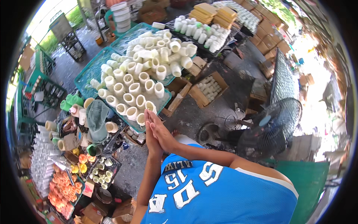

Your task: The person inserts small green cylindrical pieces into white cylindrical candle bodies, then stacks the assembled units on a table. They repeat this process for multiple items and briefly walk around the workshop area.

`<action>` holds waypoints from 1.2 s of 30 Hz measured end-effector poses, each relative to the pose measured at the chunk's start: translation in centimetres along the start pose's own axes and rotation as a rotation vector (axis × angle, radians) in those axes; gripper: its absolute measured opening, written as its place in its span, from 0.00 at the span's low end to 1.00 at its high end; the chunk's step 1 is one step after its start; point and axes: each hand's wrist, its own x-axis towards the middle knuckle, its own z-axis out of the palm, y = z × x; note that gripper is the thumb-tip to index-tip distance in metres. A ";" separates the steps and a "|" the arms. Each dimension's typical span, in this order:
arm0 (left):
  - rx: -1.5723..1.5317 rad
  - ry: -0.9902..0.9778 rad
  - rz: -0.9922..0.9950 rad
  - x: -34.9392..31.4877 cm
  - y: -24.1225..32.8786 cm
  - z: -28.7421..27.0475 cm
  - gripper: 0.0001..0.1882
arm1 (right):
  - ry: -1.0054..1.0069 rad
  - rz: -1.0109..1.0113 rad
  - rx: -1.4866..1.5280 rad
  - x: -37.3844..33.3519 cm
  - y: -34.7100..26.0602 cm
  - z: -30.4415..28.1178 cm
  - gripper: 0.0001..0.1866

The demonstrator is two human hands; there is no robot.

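Note:
Palm to palm, my hands meet in front of my blue jersey [209, 186]. My left hand [151, 141] and my right hand [163, 133] have their fingers stretched out, pointing away from me. No object shows between them, though the inner palms are hidden. Just beyond the fingertips stand cream-white hollow cylinders [131, 113], thick-walled with open tops. Several stand upright in rows at the near side of a teal tray table [84, 79]. Behind those rows, more cylinders [149, 52] lie heaped on their sides.
Right of the table, a cardboard box [199, 97] holds small white pieces. A black fan [263, 128] stands at my right. To the left are a grey-green bucket-like container [97, 125], orange pieces [63, 188] and stacked white pieces [41, 160]. Yellow slabs [212, 14] lie at the back.

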 end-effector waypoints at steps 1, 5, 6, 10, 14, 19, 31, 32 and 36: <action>0.019 -0.069 -0.018 -0.9 -0.6 0.8 0.34 | 0.042 0.011 0.011 -1.0 -0.3 -0.8 0.32; 0.103 -0.203 -0.053 -3.0 -3.0 1.9 0.33 | 0.131 0.049 0.107 -5.0 -2.2 -3.3 0.33; 0.108 -0.207 -0.096 -4.1 -3.6 2.6 0.33 | 0.166 0.051 0.142 -6.2 -2.2 -3.9 0.33; 0.151 -0.219 -0.245 -8.0 -5.2 5.2 0.34 | 0.281 0.081 0.208 -10.6 -2.4 -6.1 0.32; 0.227 -0.197 -0.330 -12.0 -6.2 5.4 0.35 | 0.269 0.150 0.150 -15.1 -1.1 -8.3 0.31; 0.234 -0.158 -0.243 -17.2 -11.3 1.8 0.36 | 0.217 0.168 0.175 -20.2 -0.8 -8.3 0.32; 0.268 0.299 0.013 -27.8 -5.3 -2.0 0.39 | -0.083 0.289 0.239 -26.8 -2.4 0.1 0.34; 0.208 0.278 0.016 -28.6 -4.3 -2.1 0.39 | -0.186 0.277 0.274 -27.1 -2.2 0.4 0.34; 0.299 0.289 0.073 -32.4 -1.7 -5.5 0.35 | -0.453 0.271 0.298 -28.9 -1.4 3.8 0.35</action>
